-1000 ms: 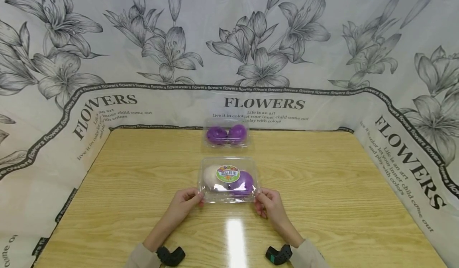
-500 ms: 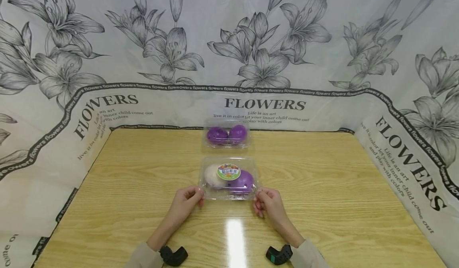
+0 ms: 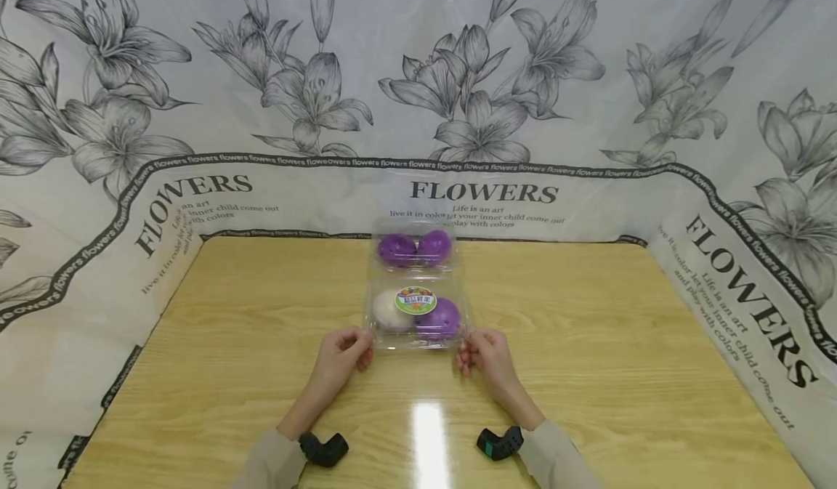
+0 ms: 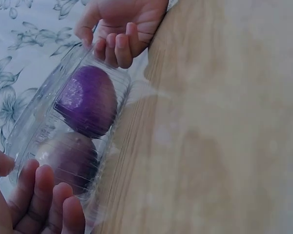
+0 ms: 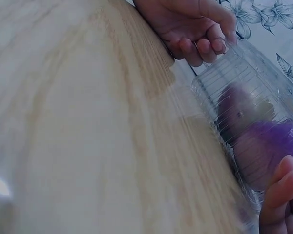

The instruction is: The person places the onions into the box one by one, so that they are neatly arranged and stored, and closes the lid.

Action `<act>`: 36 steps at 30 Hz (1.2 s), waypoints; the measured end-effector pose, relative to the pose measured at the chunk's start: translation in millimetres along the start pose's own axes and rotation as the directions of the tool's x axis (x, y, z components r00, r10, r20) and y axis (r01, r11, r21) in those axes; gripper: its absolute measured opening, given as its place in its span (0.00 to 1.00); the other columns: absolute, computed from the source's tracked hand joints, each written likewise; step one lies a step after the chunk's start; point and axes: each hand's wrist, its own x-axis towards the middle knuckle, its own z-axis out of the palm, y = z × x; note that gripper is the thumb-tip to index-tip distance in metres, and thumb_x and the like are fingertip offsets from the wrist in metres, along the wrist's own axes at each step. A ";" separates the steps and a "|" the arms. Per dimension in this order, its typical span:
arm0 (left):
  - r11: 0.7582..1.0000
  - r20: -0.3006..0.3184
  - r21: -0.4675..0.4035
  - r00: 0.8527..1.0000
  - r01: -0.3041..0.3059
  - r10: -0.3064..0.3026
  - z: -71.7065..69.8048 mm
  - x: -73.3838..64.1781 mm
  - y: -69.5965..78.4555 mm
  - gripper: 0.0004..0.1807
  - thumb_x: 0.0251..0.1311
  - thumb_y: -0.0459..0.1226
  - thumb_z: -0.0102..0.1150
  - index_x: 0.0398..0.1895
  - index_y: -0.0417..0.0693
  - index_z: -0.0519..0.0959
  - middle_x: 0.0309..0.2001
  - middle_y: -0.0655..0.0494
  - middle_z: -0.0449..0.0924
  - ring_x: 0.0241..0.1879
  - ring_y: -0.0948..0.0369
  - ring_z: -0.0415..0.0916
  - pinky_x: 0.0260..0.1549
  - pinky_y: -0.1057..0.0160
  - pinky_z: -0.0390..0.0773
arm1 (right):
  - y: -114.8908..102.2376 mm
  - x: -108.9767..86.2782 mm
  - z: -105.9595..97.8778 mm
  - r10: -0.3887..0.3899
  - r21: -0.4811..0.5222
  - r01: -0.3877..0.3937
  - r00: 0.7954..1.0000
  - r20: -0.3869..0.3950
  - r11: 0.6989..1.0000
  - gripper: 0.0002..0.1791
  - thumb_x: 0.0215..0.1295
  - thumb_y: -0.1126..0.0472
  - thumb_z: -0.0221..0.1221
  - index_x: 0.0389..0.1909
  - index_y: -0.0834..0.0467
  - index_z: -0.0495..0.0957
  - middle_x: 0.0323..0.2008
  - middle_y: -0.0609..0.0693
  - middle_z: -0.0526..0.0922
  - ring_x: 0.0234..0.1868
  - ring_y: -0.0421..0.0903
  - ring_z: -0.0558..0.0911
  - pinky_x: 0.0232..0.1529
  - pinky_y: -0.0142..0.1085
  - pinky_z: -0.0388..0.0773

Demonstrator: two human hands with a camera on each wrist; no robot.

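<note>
A clear plastic clamshell box [image 3: 408, 343] with a round fruit label [image 3: 415, 301] holds one cream rounded piece [image 3: 386, 314] and one purple rounded piece [image 3: 441, 321], fruit-like in shape. My left hand [image 3: 341, 358] pinches its near left corner between thumb and finger. At the near right corner, my right hand [image 3: 489, 358] pinches it the same way. Both wrist views show the box from below, tilted and apparently lifted off the table, the other fingers loosely curled. Behind it stands a second clear box [image 3: 419, 266] with two purple pieces [image 3: 396, 250]; the boxes overlap in the head view.
The wood-grain table [image 3: 608, 344] spreads around the hands. A white cloth [image 3: 314, 205] printed with flowers and lettering hangs at the back and both sides. Black curved devices [image 3: 323, 450] sit at the wrists. Light glares off the table near the front.
Both hands have moved the near box away from the person, so it closes up on the far box in the head view. The far box stays in place. The pinch holds throughout.
</note>
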 end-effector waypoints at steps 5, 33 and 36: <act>1.000 -0.001 -0.022 1.000 -0.021 0.021 -4.5 7.7 -4.8 0.15 0.70 0.35 0.57 0.30 0.29 0.80 0.23 0.47 0.78 0.20 0.62 0.73 0.19 0.68 0.77 | -1.4 3.4 2.4 0.018 0.005 -0.018 1.000 -0.007 1.000 0.19 0.69 0.71 0.43 0.26 0.87 0.60 0.15 0.52 0.73 0.16 0.42 0.76 0.15 0.28 0.74; 0.999 0.043 -0.006 0.999 -0.034 0.034 -2.2 -4.5 20.1 0.18 0.73 0.35 0.52 0.33 0.25 0.79 0.28 0.35 0.79 0.22 0.60 0.74 0.22 0.67 0.80 | 1.0 -2.8 -2.4 0.004 -0.026 -0.004 1.000 0.027 1.000 0.23 0.75 0.67 0.46 0.27 0.87 0.63 0.19 0.50 0.77 0.19 0.41 0.79 0.18 0.29 0.78; 0.999 0.045 0.002 0.998 -0.036 0.036 -0.9 -6.4 19.9 0.18 0.74 0.36 0.51 0.33 0.26 0.79 0.29 0.32 0.78 0.23 0.60 0.74 0.23 0.67 0.80 | 1.3 -4.9 -3.9 0.009 -0.041 -0.008 1.000 0.025 0.999 0.23 0.75 0.67 0.45 0.28 0.87 0.64 0.19 0.51 0.77 0.20 0.42 0.80 0.19 0.29 0.79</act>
